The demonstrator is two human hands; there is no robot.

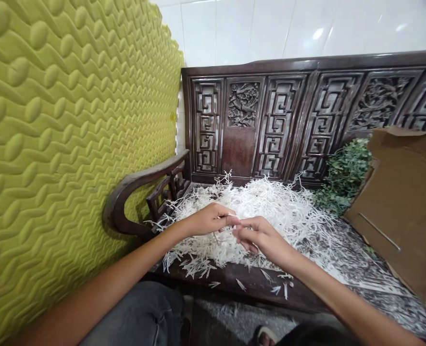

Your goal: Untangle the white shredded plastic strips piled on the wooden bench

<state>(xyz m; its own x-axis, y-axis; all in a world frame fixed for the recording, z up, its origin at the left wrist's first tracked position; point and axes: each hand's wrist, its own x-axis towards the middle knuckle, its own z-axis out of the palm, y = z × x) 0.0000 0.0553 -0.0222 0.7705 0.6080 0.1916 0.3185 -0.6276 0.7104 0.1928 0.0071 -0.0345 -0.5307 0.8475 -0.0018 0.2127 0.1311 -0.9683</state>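
Note:
A heap of white branching plastic twigs (281, 206) is spread over the seat of a dark wooden bench. Above its front part my left hand (213, 219) is closed, thumb and forefinger pinching a thin white twig (231, 215). My right hand (259, 234) meets it fingertip to fingertip, its fingers curled and pressed together around the same spot. Most of the pinched twig is hidden by the fingers. Short loose white pieces (240, 285) lie along the bench's front edge, below the hands.
The carved bench back (239, 154) stands behind the heap, with a curved armrest (122, 202) on the left. A yellow textured foam mat (72, 120) rises at the left. Right of the heap are green artificial foliage (346, 173) and a brown cardboard box (404, 206).

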